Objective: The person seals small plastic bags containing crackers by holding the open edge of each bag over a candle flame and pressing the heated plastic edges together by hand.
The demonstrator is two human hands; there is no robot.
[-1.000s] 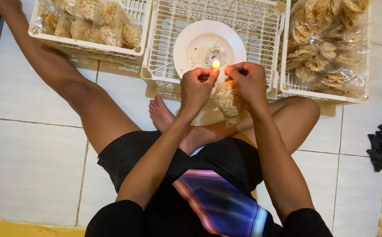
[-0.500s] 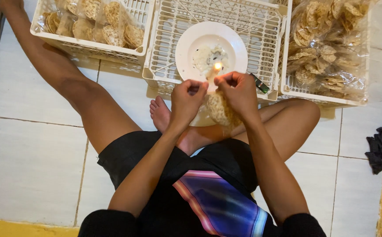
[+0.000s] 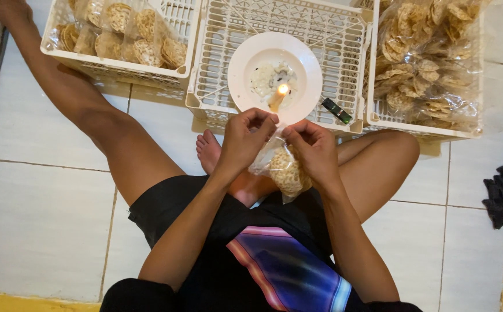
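A small clear plastic bag of round crackers (image 3: 284, 169) hangs between my hands, above my lap. My left hand (image 3: 246, 138) pinches the bag's top edge on its left side. My right hand (image 3: 314, 149) pinches the same edge on the right. Just beyond my fingers, a short lit candle (image 3: 278, 96) burns on a white plate (image 3: 246, 55). The plate rests on an upturned white plastic basket (image 3: 228, 29). The bag's mouth is close to the flame but a little below it.
A white basket (image 3: 84, 60) at the far left holds several small packed cracker bags. At the right, another basket (image 3: 419, 130) holds a large clear bag of loose crackers (image 3: 425, 58). A dark lighter (image 3: 337, 110) lies beside the plate. A dark cloth (image 3: 500, 193) lies on the tiled floor.
Both hands have drawn the bag back from the candle flame, toward my body and slightly lower. The candle still burns.
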